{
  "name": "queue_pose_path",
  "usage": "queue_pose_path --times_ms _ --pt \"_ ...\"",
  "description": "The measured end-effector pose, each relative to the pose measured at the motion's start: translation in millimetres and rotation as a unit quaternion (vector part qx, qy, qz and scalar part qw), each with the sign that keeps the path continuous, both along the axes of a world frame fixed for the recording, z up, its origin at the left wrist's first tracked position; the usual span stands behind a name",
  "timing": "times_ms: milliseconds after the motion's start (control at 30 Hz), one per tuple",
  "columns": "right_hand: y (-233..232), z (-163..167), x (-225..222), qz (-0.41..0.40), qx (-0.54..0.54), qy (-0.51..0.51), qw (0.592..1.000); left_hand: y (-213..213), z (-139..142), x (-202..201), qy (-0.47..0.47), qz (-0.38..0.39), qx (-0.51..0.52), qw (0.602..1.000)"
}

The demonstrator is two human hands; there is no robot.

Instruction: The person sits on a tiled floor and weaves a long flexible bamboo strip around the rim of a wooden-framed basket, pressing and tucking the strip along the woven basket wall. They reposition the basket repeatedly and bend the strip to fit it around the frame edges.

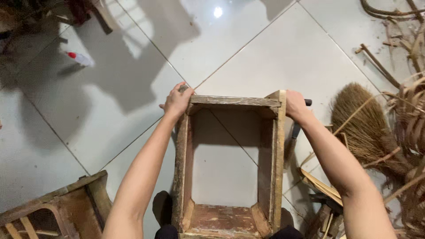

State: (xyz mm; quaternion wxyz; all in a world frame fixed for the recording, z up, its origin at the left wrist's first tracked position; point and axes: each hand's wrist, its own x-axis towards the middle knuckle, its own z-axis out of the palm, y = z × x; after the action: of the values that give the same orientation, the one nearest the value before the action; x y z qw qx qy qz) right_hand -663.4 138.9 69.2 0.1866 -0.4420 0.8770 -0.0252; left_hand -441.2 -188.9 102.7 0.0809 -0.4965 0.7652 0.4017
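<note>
The left hand [178, 101] is curled over the far left corner of a bare wooden frame [230, 163], fingers wrapped over the top of the far rail and pressed against the wood. The right hand [295, 105] clasps the far right corner of the same frame, fingers folded over the edge where the upright post meets the rail. A dark, rounded tip shows just past the right fingers; whether the hand holds it cannot be told. Both forearms run from the near edge of the view out to those two corners.

The frame stands on the floor between the arms, open through the middle so the tiles show inside it. Its four sides are rough, worn boards, and the near side has a reddish-brown panel with angled corner blocks.

The floor [248, 48] is glossy white tile with dark grout lines running diagonally. To the right of the frame lies a straw broom [365, 128], and beyond it, at the right edge, a heap of dried strips and canes [409, 110]. Just right of the frame's near corner lie thin wooden slats [321, 186]. In the near left corner is part of another piece of old wooden furniture [62, 208]. Far left on the tiles lies a small white bottle with a red cap [79, 58].
</note>
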Motion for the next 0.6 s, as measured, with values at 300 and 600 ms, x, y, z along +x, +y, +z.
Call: queue_pose_path --times_ms 300,600 --pt "-28 44 -6 -0.008 0.102 -0.184 0.977 1 -2 2 0.005 0.005 -0.001 1.000" --pt "49 20 -11 -0.074 0.005 0.093 0.993 10 13 6 0.210 -0.139 -0.262 0.932"
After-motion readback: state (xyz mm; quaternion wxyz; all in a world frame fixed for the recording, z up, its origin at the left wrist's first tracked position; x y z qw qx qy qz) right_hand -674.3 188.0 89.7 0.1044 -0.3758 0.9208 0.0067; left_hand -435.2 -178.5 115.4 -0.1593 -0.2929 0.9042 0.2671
